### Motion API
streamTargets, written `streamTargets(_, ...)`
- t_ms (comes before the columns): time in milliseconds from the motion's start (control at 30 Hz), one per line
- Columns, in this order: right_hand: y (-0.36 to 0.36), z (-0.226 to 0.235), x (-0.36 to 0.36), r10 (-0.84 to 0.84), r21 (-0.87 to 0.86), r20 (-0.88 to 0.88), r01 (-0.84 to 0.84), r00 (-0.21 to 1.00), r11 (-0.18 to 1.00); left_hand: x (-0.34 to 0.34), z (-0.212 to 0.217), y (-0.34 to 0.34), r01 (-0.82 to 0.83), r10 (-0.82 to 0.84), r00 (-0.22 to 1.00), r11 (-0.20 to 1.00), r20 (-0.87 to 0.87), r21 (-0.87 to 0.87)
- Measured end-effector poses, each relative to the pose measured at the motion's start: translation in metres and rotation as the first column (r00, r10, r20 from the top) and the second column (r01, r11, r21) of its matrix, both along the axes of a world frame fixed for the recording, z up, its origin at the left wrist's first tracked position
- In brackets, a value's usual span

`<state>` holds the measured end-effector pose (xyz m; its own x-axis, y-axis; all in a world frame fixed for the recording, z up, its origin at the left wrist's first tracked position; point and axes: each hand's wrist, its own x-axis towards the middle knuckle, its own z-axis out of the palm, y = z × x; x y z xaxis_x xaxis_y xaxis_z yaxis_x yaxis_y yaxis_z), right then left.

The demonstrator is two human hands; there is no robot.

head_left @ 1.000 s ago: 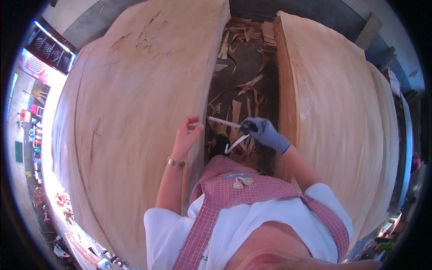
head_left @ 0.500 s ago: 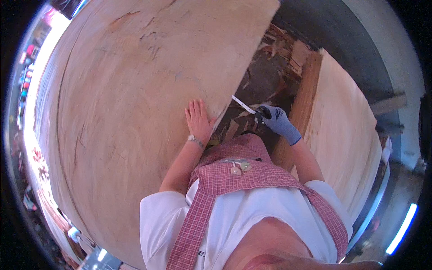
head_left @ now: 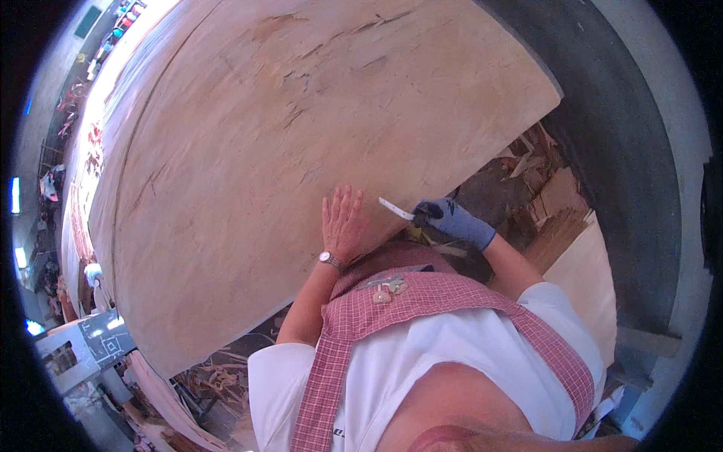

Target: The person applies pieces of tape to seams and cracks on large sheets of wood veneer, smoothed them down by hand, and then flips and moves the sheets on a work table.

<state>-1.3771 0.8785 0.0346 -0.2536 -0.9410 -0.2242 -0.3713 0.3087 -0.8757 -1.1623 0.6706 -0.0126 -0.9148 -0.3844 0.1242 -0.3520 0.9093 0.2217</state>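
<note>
A large pale wood veneer sheet [head_left: 241, 203], with rough torn patches on its surface, spreads in front of me and to my left. My bare left hand [head_left: 345, 226] lies flat on it near its close edge, fingers stretched out, a watch on the wrist. In a blue-grey glove, my right hand [head_left: 456, 223] is closed around the dark end of a slim white blade-like tool [head_left: 395, 209]. The tool's tip points left over the sheet's near edge, toward my left hand. Whether the tip touches the wood I cannot tell.
Right of me stands a stack of wood sheets [head_left: 584, 271] with a brown side. Torn wood scraps [head_left: 557, 192] litter the dark floor between the stack and the sheet. A grey machine part [head_left: 94, 343] is at the lower left. A dark band and pale wall [head_left: 670, 90] curve along the right.
My view has turned, and the sheet's near edge now runs more across in front of me. The tool has come from the gap to over the edge. My left hand stays flat.
</note>
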Motion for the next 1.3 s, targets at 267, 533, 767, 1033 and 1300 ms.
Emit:
streamTargets(267,0.041,-0.011,-0.046,-0.169,0.007,0.295,0.175,0.940,0.985,-0.046,0.003,-0.003,-0.136,0.116,0.988,0.969,0.103,0.207)
streamTargets(533,0.088,0.023,-0.072,-0.449,0.240,0.524,0.380,0.724,0.893,-0.179,0.062,0.096,-0.007,0.051,0.998,-0.235,0.020,0.972)
streamTargets(767,0.201,-0.037,-0.151,-0.536,-0.043,0.239,0.560,0.810,0.827,-0.312,0.046,0.195,0.048,-0.039,0.998,0.139,-0.043,0.989)
streamTargets(1033,0.339,0.013,-0.308,-0.744,-0.271,0.349,0.821,0.570,0.503,-0.506,0.094,0.362,0.334,-0.402,0.905,0.473,-0.137,0.815)
streamTargets(1300,0.425,0.010,-0.425,-0.706,-0.109,0.693,0.989,0.145,0.095,-0.683,0.165,0.470,0.876,-0.715,0.470,0.310,-0.517,0.368)
